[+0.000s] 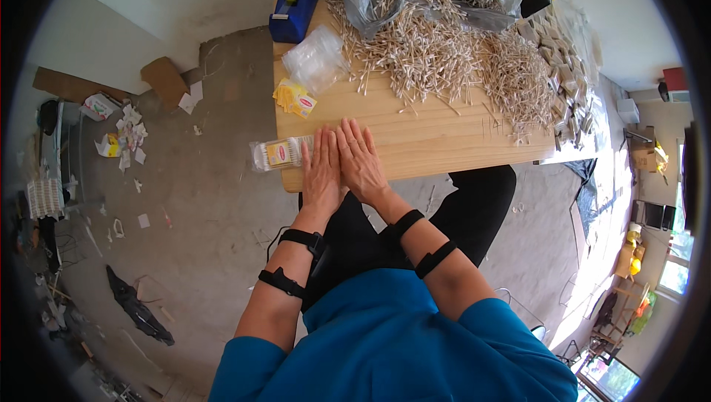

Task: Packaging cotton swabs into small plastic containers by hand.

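Both my hands lie side by side near the front left edge of the wooden table (444,139), palms down. My left hand (323,172) has its fingers stretched out, beside the right end of a clear packet of cotton swabs (278,154) with a yellow label. Whether its fingertips touch the packet I cannot tell. My right hand (360,163) rests flat against it, fingers straight. Beyond them are small yellow labels (295,98) and a stack of clear plastic bags (317,60). A large heap of loose cotton swabs (429,54) covers the table's far side.
A blue tape dispenser (298,3) with yellow tape stands at the far left corner. Swabs spill from a grey plastic bag (376,9) at the back. A black cylindrical object (538,0) and many small packets (569,80) lie right. Scraps (130,131) litter the floor.
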`<state>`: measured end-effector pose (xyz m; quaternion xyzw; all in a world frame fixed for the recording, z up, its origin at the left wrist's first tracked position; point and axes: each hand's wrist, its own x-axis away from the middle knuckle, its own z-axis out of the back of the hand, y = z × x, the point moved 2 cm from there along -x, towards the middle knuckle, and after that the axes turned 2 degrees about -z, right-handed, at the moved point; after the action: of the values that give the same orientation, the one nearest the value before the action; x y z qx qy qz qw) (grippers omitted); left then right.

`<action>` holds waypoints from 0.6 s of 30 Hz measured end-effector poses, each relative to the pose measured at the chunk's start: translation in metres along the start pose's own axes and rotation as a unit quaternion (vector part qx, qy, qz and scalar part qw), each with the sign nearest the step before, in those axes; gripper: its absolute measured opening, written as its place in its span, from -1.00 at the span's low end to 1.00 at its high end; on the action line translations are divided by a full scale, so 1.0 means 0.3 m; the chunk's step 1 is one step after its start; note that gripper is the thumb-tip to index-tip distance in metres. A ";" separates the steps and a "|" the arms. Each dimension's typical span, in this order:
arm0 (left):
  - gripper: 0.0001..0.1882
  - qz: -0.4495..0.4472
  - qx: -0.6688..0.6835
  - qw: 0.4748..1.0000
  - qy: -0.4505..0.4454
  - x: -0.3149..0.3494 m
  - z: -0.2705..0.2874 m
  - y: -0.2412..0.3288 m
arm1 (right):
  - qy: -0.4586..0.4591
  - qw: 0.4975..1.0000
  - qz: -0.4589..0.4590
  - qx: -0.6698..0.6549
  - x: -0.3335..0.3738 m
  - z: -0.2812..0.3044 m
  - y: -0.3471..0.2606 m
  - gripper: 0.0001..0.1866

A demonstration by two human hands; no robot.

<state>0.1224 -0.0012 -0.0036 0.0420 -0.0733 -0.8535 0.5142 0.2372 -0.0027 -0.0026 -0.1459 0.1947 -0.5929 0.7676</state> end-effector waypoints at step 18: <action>0.35 0.047 0.074 0.996 -0.018 0.124 0.177 -0.233 | -0.016 1.000 -0.001 0.019 0.004 0.021 0.010 -0.38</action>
<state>0.0364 0.0024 0.0371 0.0610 -0.1480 -0.8210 0.5481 0.2429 -0.0031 0.0016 -0.1412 0.1704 -0.5950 0.7726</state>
